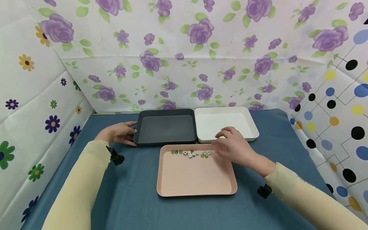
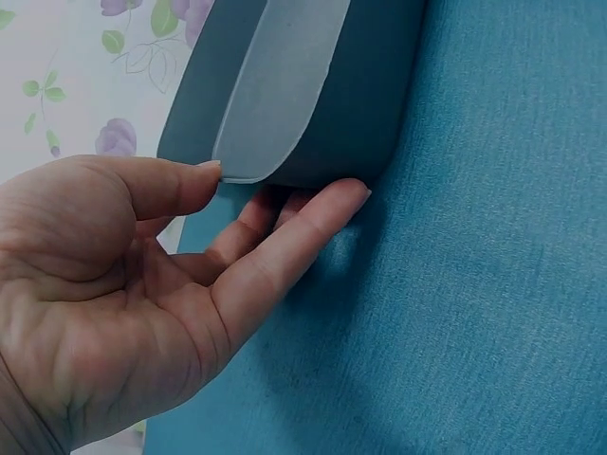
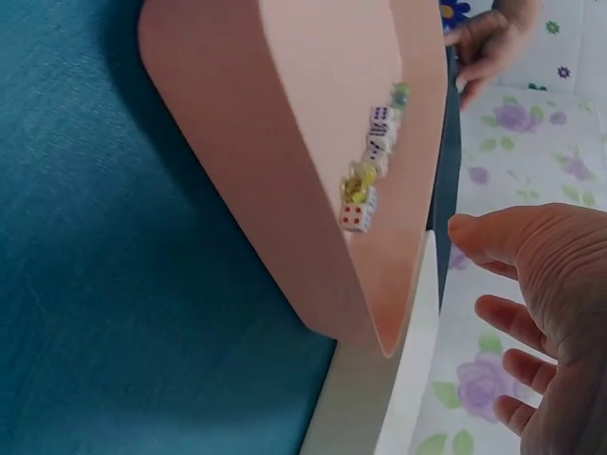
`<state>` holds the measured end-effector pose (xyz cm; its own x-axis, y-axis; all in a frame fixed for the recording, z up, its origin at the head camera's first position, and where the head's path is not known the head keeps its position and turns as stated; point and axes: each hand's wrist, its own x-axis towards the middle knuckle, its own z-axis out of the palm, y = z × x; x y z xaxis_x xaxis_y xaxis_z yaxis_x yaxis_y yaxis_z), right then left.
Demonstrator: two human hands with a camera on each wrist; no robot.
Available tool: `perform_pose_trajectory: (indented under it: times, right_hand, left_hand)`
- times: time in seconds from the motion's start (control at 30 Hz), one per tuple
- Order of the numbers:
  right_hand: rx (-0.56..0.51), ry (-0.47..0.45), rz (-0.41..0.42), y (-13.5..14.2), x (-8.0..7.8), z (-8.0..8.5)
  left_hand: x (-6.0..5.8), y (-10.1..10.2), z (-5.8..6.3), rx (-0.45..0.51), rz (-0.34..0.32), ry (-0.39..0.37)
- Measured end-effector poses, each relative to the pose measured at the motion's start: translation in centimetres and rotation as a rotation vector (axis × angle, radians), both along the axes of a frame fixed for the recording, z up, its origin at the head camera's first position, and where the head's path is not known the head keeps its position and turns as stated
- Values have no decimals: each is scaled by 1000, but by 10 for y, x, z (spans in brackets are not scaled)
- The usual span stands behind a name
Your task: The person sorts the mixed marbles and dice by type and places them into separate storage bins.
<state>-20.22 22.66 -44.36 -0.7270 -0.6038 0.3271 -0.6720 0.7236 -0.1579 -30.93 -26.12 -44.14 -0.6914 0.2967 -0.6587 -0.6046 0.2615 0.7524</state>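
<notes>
At the left end of the dark grey tray (image 1: 165, 127), my left hand (image 1: 119, 132) holds its edge. In the left wrist view the left thumb (image 2: 194, 185) touches the tray's rim, with the fingers against the lower wall. My right hand (image 1: 234, 147) hovers over the back right part of the pink tray (image 1: 195, 182), fingers loosely bent and nothing between them. Along that tray's back side lie small dice: green ones (image 1: 176, 152) at the left, white dice (image 1: 190, 155) in the middle, yellowish ones (image 1: 204, 156) farther right. The right hand hides part of the right end.
A white tray (image 1: 218, 118) stands right beside the dark one, behind the pink tray. All three rest on a blue cloth (image 1: 129, 191). Flowered sheeting (image 1: 178, 41) rises behind the table, and a dotted sheet (image 1: 339, 111) hangs at the right.
</notes>
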Motion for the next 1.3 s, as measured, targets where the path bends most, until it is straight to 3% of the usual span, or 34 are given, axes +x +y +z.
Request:
perform_pose_trajectory:
  times: [0.6, 1.03, 1.3]
  right_hand:
    - [84, 99, 2, -5, 8, -21]
    - [250, 69, -28, -23, 10, -28]
    - [257, 47, -45, -26, 11, -29]
  left_hand:
    - [1, 0, -2, 9, 20, 13]
    - [4, -1, -3, 21, 9, 13]
    - [3, 0, -2, 20, 17, 12]
